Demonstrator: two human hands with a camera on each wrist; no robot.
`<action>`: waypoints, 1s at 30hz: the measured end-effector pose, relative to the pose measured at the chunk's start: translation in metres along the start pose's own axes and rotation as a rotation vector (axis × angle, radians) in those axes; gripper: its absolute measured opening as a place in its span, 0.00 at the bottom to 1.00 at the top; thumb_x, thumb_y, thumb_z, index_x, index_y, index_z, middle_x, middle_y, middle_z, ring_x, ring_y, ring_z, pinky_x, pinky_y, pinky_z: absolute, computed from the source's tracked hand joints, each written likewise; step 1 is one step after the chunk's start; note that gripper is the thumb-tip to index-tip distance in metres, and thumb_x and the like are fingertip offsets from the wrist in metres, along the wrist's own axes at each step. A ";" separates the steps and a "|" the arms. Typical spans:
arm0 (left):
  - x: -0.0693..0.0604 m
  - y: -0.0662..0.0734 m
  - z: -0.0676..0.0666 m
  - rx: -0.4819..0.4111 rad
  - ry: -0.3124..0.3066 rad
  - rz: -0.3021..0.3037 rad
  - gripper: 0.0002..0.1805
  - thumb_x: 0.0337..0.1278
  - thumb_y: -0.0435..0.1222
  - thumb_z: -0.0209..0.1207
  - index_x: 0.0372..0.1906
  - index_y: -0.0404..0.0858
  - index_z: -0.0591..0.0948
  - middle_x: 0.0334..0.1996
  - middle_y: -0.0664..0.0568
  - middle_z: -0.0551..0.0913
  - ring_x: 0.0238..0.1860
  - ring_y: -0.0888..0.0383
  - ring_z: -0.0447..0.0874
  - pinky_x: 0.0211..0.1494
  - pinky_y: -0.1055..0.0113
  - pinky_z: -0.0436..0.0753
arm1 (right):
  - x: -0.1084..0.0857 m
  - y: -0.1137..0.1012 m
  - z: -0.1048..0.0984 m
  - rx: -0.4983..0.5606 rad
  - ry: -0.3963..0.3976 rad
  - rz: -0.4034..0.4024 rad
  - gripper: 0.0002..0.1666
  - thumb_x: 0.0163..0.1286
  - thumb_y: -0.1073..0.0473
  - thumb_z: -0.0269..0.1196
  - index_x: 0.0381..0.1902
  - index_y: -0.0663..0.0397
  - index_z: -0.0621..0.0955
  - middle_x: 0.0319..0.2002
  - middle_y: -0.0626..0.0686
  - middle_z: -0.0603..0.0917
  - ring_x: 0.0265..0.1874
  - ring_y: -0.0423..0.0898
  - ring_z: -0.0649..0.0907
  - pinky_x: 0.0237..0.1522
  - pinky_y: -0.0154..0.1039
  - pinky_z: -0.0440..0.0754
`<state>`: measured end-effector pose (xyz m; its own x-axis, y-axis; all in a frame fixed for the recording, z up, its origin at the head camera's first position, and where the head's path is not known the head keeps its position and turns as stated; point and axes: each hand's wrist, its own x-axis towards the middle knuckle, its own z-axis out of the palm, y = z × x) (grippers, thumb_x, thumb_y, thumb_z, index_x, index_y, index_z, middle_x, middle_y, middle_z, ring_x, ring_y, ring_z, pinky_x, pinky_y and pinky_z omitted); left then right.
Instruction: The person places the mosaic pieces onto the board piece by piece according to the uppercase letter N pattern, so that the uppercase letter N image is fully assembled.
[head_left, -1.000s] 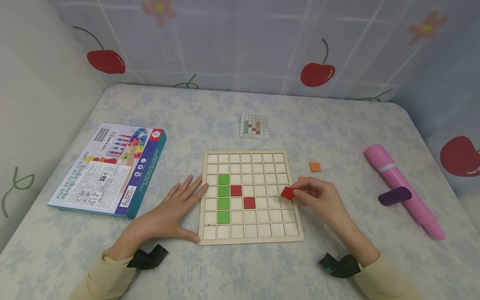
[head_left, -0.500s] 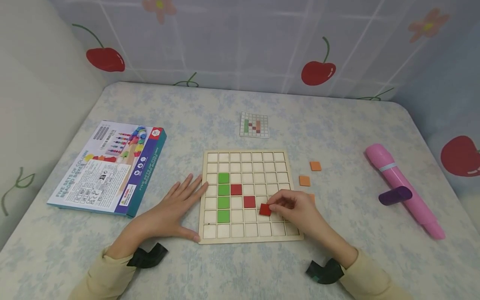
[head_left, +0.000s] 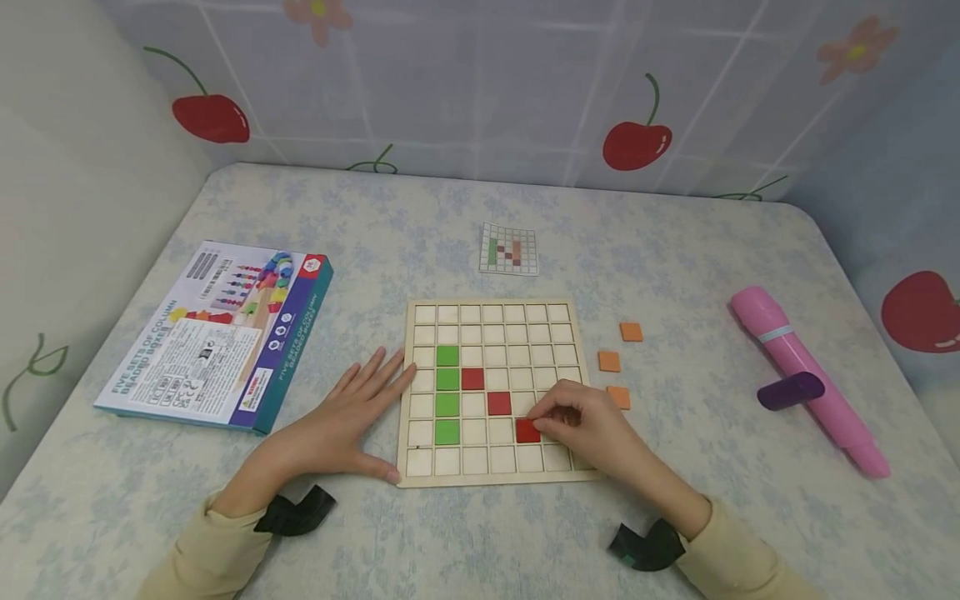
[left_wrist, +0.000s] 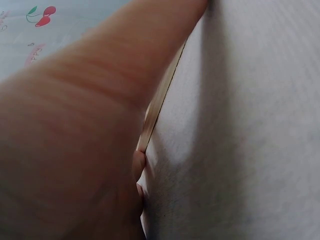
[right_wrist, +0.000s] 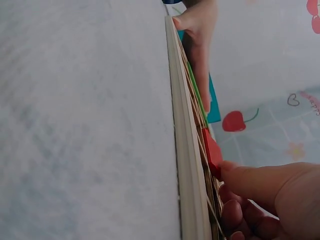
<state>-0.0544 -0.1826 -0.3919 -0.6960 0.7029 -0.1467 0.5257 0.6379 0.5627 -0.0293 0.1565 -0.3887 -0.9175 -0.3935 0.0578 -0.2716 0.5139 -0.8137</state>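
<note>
Red tile (head_left: 528, 431), head view: it lies over a cell in the same row as the lowest of four green tiles (head_left: 447, 404), diagonally below and to the right of two seated red tiles (head_left: 498, 403), on a wooden grid board (head_left: 480, 481). The right hand (head_left: 588, 423) pinches it by its right side between thumb and forefinger; the left hand (head_left: 347, 429) has its fingers spread, holding nothing, with forefinger and thumb touching the board's left edge. The likeliest fault is a tile left riding on a divider, caused by release before its edges line up with the cell. The hand also covers cells to the right, so a misalignment on that side could escape notice. One orange tile (head_left: 619, 397) lies just beside the right hand and might be nudged as the hand withdraws; two more orange tiles (head_left: 609, 361) lie farther up the table, and a printed pattern card (head_left: 508, 242) lies beyond the board. Left wrist view: the forearm and palm hide most of the board, leaving a strip of its edge; how firmly the fingers brace it cannot be told, and light contact could let the board slide under a sideways push. Right wrist view: the pinched tile appears tipped against the board's surface; whether an edge is down in the cell is unclear, and uneven pressure could flip it.
</note>
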 end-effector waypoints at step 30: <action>0.000 -0.003 0.002 0.001 -0.004 -0.002 0.68 0.31 0.67 0.64 0.75 0.40 0.43 0.74 0.47 0.35 0.71 0.50 0.23 0.67 0.48 0.32 | -0.033 0.039 -0.071 -0.233 0.144 0.115 0.15 0.56 0.64 0.70 0.43 0.55 0.84 0.33 0.47 0.78 0.28 0.41 0.73 0.27 0.32 0.70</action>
<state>-0.0550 -0.1838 -0.3951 -0.6950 0.7028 -0.1516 0.5248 0.6400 0.5612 -0.0308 0.2437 -0.3815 -0.9735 -0.2185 0.0677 -0.2071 0.7164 -0.6663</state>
